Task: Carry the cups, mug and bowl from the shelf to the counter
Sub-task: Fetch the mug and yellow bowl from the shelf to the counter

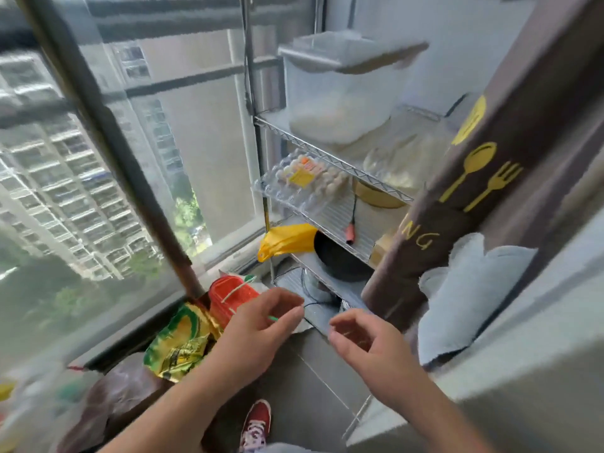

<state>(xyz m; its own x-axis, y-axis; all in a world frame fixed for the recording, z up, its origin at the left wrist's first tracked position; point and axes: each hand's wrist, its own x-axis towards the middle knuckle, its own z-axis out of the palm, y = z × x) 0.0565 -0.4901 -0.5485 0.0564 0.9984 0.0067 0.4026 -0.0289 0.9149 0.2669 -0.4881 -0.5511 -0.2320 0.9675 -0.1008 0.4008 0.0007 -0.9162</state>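
Before the wire shelf rack [330, 158], both hands are held with fingers loosely curled: the left hand [258, 325] pinches a thin green stick [274, 318], the right hand [362, 341] grips nothing. No cups, mug or bowl can be made out; such crockery is judged rigid, breakable, best gripped around the body.

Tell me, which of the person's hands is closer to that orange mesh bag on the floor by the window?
Left. The left hand hovers just right of the orange mesh bag, its knuckles almost overlapping the bag's edge. The right hand is further right, in front of the wire shelf.
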